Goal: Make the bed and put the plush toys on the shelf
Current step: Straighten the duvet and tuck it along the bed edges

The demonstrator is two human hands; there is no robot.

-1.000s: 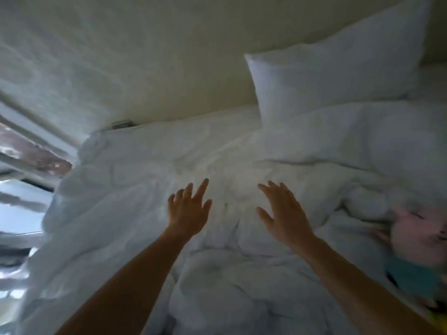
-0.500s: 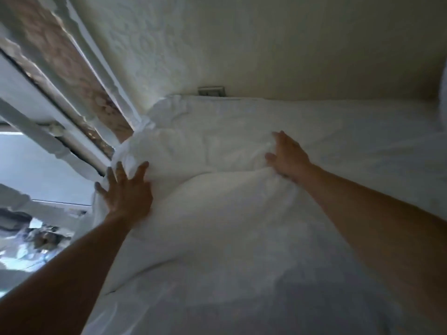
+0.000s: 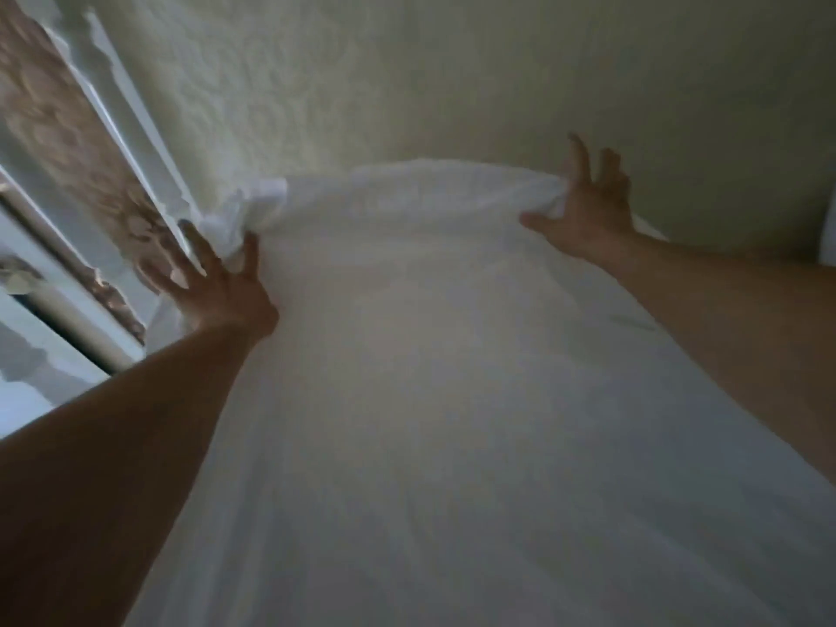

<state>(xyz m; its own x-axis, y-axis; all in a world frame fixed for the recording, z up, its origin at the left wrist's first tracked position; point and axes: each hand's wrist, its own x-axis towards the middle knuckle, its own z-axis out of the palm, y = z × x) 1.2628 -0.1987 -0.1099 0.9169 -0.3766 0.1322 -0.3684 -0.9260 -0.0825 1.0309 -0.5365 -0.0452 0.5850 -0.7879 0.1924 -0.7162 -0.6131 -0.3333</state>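
Head view: left hand (image 3: 217,282) pinches the duvet (image 3: 407,355) at its far-left corner, fingers half spread; right hand (image 3: 588,210) bunches the far edge w/ thumb, other fingers splayed. Cloth stretched between both grips, near the wall (image 3: 407,74). Best: pull evenly, keep tension, lay flat.

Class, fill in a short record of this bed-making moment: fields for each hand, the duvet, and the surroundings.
left hand: grips the duvet's far left corner, fingers spread
right hand: pinches the duvet's far right edge
duvet: white, pulled taut between both hands, raised toward the wall
wall: pale, textured, behind the duvet
plush toys: none in view
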